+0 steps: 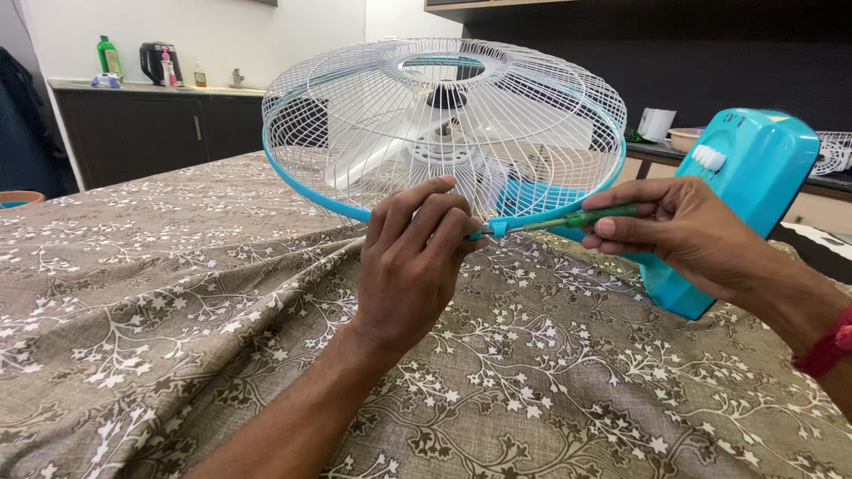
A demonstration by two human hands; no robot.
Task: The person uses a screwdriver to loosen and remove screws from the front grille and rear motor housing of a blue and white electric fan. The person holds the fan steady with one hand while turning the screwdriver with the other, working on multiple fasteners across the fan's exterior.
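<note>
A table fan lies on its back on a patterned cloth, its white wire cage (444, 115) facing up, ringed by a blue rim (302, 182). The fan's turquoise base (754, 186) sticks up at the right. My left hand (413, 262) pinches the front of the rim at a small clip. My right hand (679, 226) holds a green-handled screwdriver (581, 218), its tip pointing left into that clip. A red thread band circles my right wrist.
The brown floral cloth (177, 328) covers the whole surface. A dark counter (151, 89) at the back left carries bottles and a kettle. Another counter at the back right holds a white cup (657, 124) and a bowl. An orange bowl rim (19, 198) shows at far left.
</note>
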